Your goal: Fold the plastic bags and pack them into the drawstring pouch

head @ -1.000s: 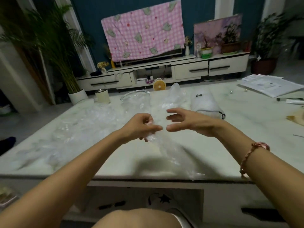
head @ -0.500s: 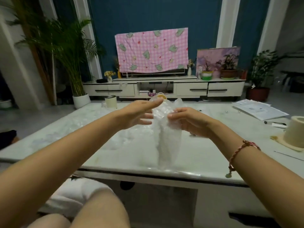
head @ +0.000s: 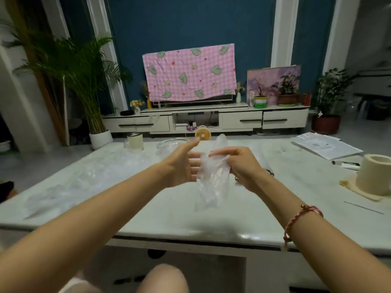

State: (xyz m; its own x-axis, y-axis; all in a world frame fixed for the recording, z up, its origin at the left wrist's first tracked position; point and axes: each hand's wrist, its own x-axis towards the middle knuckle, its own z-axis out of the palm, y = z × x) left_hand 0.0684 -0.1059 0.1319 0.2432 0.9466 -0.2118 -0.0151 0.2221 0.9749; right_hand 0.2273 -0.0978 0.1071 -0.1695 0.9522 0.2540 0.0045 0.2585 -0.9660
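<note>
Right hand (head: 239, 166) pinches top of clear crinkly plastic bag (head: 212, 185), letting it dangle over pale marble tabletop (head: 148, 210), guess to straighten it. Left hand (head: 185, 166) spread alongside, probably ready to smooth pre-fold.

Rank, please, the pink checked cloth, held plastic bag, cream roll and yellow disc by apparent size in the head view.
1. pink checked cloth
2. plastic bag and cream roll: look alike; roll cut by frame edge
3. yellow disc
</note>
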